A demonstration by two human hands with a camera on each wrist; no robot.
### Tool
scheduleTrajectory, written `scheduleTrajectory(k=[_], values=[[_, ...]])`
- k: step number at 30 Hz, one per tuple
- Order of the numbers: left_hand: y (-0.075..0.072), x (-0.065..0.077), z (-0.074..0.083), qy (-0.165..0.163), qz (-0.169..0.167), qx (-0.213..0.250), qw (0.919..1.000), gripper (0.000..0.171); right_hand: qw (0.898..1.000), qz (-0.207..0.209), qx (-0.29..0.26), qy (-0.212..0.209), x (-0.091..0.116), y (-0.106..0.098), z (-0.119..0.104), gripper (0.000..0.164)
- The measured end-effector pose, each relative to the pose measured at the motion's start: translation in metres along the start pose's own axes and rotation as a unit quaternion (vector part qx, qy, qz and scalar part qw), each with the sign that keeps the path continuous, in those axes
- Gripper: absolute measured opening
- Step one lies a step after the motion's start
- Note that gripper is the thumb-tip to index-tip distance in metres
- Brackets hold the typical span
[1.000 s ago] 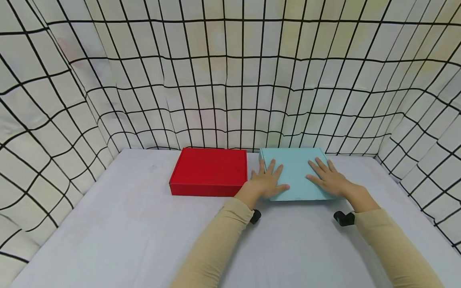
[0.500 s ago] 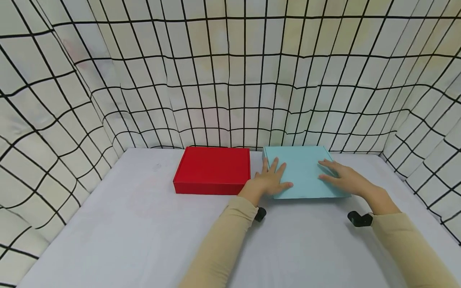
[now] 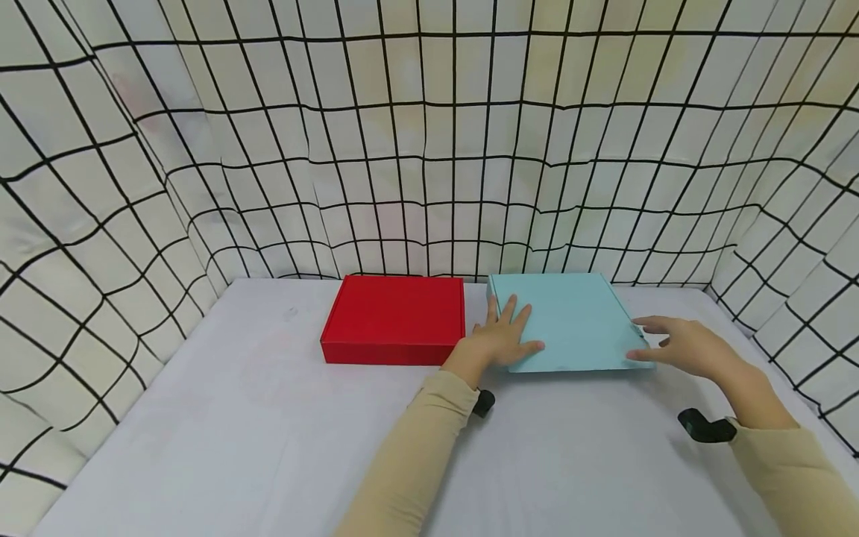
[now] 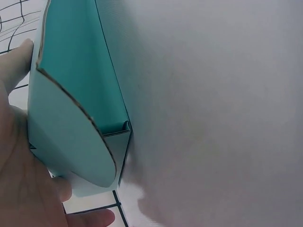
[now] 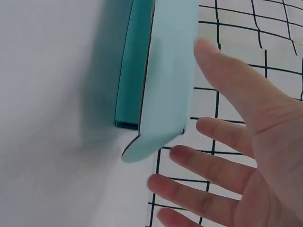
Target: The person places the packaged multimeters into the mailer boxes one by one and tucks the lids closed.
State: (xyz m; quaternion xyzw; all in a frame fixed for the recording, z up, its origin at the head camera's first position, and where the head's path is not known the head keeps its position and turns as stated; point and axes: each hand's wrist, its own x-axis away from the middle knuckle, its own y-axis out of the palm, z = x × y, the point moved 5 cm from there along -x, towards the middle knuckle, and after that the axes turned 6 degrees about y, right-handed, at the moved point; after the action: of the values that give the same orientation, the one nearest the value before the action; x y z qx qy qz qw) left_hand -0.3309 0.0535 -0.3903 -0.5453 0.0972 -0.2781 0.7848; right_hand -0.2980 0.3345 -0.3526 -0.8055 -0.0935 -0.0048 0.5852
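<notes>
A light blue cardboard box (image 3: 573, 317) lies on the table. Its lid is down, but the front is partly open, showing the darker teal inside (image 4: 78, 56) in both wrist views. My left hand (image 3: 493, 343) rests on the lid's left side with fingers spread. Around the front right corner, my right hand (image 3: 694, 349) has its thumb at the front edge and its fingers loosely extended beside the right side. In the right wrist view the right hand's fingers (image 5: 208, 168) hold nothing, and a rounded side flap (image 5: 142, 149) sticks out at the corner. Another flap (image 4: 75, 127) shows in the left wrist view.
A closed red box (image 3: 396, 313) sits just left of the blue one. White table surface (image 3: 268, 447) stretches in front of both. White walls with a black grid (image 3: 429, 149) enclose the back and sides.
My right hand has lifted off the lid's top and moved right to the box's front right corner. The left hand keeps its place on the lid.
</notes>
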Motion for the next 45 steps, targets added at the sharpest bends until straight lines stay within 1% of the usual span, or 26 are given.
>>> scheduleTrajectory(k=[6,10,12,17,19,24,28,30,33,36,41,45], values=[[0.0,0.003,0.0,0.002,-0.003,-0.002,1.0,0.081,0.999,-0.036,-0.035,-0.006,0.006,0.013,0.01,0.101],[0.0,0.004,0.0,0.004,-0.001,0.004,1.0,0.081,0.998,-0.033,-0.059,0.001,0.006,0.016,0.013,0.103],[0.0,0.004,-0.001,0.005,0.0,0.004,1.0,0.081,0.997,-0.03,-0.066,0.005,0.005,0.017,0.014,0.099],[0.002,0.003,-0.002,0.005,0.005,0.002,1.0,0.081,0.997,-0.029,-0.077,0.001,0.002,0.019,0.014,0.076],[0.002,0.003,-0.002,0.004,0.006,0.002,1.0,0.081,0.996,-0.032,-0.08,-0.001,0.002,0.021,0.014,0.069],[0.002,0.002,-0.001,0.007,0.007,0.001,0.9999,0.081,0.996,-0.034,-0.083,-0.003,0.001,0.022,0.017,0.066],[0.001,0.001,0.0,0.007,0.006,-0.002,1.0,0.081,0.994,-0.041,-0.099,-0.014,0.0,0.023,0.022,0.064],[0.001,0.001,0.0,0.006,0.004,-0.003,1.0,0.081,0.991,-0.05,-0.119,-0.022,-0.001,0.024,0.025,0.062],[0.002,0.0,-0.001,0.005,0.001,-0.002,1.0,0.081,0.984,-0.068,-0.162,-0.032,-0.002,0.027,0.031,0.058],[0.003,-0.001,-0.001,0.008,-0.001,0.006,1.0,0.082,0.977,-0.081,-0.194,-0.037,-0.002,0.029,0.035,0.056],[0.001,0.001,-0.001,0.012,-0.001,0.022,0.9997,0.081,0.973,-0.083,-0.212,-0.037,-0.002,0.03,0.037,0.056],[-0.001,0.003,-0.001,0.014,-0.002,0.031,0.9994,0.081,0.968,-0.089,-0.234,-0.032,-0.001,0.029,0.037,0.056]])
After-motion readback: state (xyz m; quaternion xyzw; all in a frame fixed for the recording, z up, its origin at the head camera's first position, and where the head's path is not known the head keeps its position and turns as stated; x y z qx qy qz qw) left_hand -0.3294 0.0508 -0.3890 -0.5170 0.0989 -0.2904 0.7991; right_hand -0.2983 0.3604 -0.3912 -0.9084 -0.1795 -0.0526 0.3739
